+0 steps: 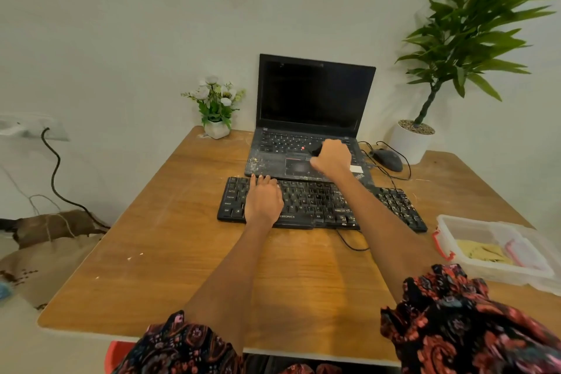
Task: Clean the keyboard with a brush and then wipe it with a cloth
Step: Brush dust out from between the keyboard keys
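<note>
A black external keyboard (318,206) lies on the wooden table (170,252), speckled with pale crumbs, most thickly at its right end. Behind it stands an open black laptop (312,106) whose palm rest is also dusty. My left hand (262,200) rests flat on the left part of the external keyboard, fingers straight. My right hand (332,158) is curled round a dark brush (316,149) above the laptop's keys near the touchpad; only the brush's dark end shows past my fingers. A yellow cloth (482,252) lies in a clear plastic box (498,270) at the right.
A black mouse (387,159) with its cable sits right of the laptop. A small white flower pot (217,129) stands at the table's back left, a tall potted plant (413,140) at the back right. A dark cable (54,173) hangs from a wall socket at the left.
</note>
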